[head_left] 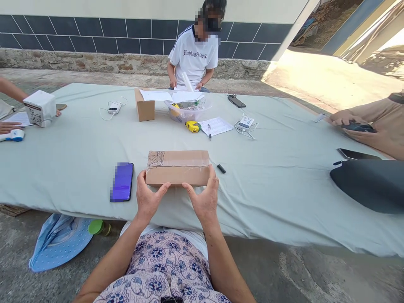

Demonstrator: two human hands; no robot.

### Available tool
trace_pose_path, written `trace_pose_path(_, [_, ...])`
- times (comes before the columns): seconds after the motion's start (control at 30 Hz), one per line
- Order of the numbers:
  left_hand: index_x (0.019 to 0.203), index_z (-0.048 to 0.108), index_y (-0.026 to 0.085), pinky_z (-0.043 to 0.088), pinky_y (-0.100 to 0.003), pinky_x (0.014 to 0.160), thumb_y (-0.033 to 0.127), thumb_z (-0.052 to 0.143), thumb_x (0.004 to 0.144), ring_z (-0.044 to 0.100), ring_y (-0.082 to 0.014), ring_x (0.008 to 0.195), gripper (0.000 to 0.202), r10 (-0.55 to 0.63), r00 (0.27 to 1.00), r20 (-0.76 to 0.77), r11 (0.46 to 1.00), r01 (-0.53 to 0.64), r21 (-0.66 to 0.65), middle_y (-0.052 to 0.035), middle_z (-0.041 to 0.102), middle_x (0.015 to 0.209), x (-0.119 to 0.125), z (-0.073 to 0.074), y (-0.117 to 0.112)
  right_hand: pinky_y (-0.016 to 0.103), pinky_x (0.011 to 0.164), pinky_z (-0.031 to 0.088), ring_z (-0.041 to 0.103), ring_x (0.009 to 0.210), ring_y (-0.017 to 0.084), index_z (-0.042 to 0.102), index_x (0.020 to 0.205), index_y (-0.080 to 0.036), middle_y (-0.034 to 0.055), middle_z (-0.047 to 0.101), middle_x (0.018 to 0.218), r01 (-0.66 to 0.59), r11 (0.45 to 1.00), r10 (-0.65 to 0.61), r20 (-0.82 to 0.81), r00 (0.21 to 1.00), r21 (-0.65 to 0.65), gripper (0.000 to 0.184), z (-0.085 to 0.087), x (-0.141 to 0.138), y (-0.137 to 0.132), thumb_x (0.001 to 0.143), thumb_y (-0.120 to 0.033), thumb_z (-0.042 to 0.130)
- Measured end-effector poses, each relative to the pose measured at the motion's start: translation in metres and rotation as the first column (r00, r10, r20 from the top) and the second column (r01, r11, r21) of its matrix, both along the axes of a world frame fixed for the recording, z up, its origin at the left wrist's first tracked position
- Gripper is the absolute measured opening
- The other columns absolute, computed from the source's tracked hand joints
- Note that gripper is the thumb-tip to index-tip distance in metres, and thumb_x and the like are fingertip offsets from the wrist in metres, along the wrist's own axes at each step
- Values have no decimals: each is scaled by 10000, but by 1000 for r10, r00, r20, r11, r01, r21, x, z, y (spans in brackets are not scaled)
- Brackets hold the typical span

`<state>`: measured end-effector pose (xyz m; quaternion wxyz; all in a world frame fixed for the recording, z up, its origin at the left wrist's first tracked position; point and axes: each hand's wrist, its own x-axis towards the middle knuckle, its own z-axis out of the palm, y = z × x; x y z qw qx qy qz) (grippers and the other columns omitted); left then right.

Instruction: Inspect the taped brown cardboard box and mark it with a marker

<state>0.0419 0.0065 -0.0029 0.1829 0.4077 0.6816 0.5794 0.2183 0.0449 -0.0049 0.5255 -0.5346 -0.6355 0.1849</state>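
A flat brown cardboard box (pixel 178 172) with clear tape along its top and dark scribbled lines at its far left corner is between my hands at the near side of the table. My left hand (pixel 149 194) grips its left end, thumb along the near edge. On the opposite end, my right hand (pixel 203 194) holds it the same way. The fingertips of both hands are hidden behind the box. A phone with a purple screen (pixel 123 182) lies left of my left hand. Just right of the box is a small black stick-like object (pixel 221 168).
Across the cloth-covered table (pixel 268 185) sits a person in a white shirt (pixel 195 57). A clear plastic basin (pixel 189 112), yellow tape measure (pixel 192 126), paper (pixel 217 126) and open carton (pixel 145 110) stand mid-table. A dark bag-like object (pixel 369 185) lies right; a white box (pixel 41 108) stands left.
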Motion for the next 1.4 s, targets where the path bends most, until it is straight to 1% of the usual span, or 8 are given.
trace_pose_path(0.17, [1321, 484, 205, 507, -466, 1053, 542, 809, 736, 615, -320, 1221, 750, -45, 998, 42, 997, 43, 58, -148, 598, 1313, -4, 1, -1, 592, 1229, 363, 382, 1528, 346, 327, 1588, -233, 178, 395, 1628, -46, 997, 37, -151, 988, -57, 789, 4, 6, 1, 948, -624, 572])
trace_pose_path(0.37, [1296, 500, 209, 516, -437, 1051, 354, 708, 792, 623, -287, 1221, 564, -101, 995, 14, 989, 99, 106, -131, 615, 1291, -8, 1, -1, 477, 1027, 543, 621, 1282, 306, 452, 1505, -192, 184, 620, 1367, -66, 988, -4, -444, 896, -142, 755, 6, 18, 4, 928, -668, 556])
trace_pose_path(0.6, [1265, 480, 227, 470, -445, 1154, 217, 663, 792, 568, -269, 1361, 508, -158, 987, -28, 970, 160, 181, -140, 574, 1400, -8, -6, 1, 445, 1015, 528, 613, 1248, 280, 467, 1486, -218, 165, 582, 1434, -72, 991, 17, -416, 909, -117, 689, 5, 28, 4, 964, -665, 504])
trace_pose_path(0.7, [1445, 388, 253, 442, -448, 1186, 237, 656, 821, 536, -264, 1409, 680, -206, 978, -39, 967, 209, 145, -139, 529, 1483, -10, -9, 2, 448, 964, 540, 632, 1177, 280, 529, 1386, -209, 152, 635, 1340, -44, 990, -13, -402, 916, -133, 649, 3, 31, 6, 950, -689, 499])
trace_pose_path(0.8, [1490, 372, 260, 399, -470, 1215, 286, 666, 822, 502, -286, 1435, 730, -222, 974, -53, 969, 226, 96, -140, 499, 1519, -9, -9, 2, 432, 901, 552, 649, 1101, 279, 547, 1309, -192, 150, 666, 1238, -23, 988, -39, -394, 918, -152, 660, 4, 32, 7, 906, -714, 553])
trace_pose_path(0.97, [1336, 451, 214, 513, -448, 1013, 477, 739, 788, 616, -292, 1175, 672, -196, 980, 38, 981, 196, 7, -140, 594, 1287, -6, -3, -1, 422, 866, 579, 665, 1074, 273, 568, 1284, -213, 141, 668, 1221, -31, 985, -31, -352, 936, -169, 599, 5, 28, 4, 898, -670, 604])
trace_pose_path(1.17, [1094, 478, 226, 514, -352, 827, 602, 789, 719, 625, -226, 977, 615, -111, 985, 131, 994, 109, 25, -57, 584, 1092, -11, 1, -2, 494, 981, 554, 652, 1138, 287, 576, 1267, -209, 144, 655, 1251, -124, 980, 63, -349, 935, -156, 554, 5, 26, 2, 894, -615, 630])
trace_pose_path(1.4, [1053, 469, 227, 519, -391, 874, 616, 765, 719, 636, -246, 998, 592, -64, 987, 145, 998, 65, -5, -62, 591, 1090, -7, 4, -1, 555, 1057, 497, 635, 1153, 299, 555, 1241, -209, 142, 640, 1239, -136, 975, 71, -338, 939, -174, 587, 5, 26, 1, 855, -636, 674])
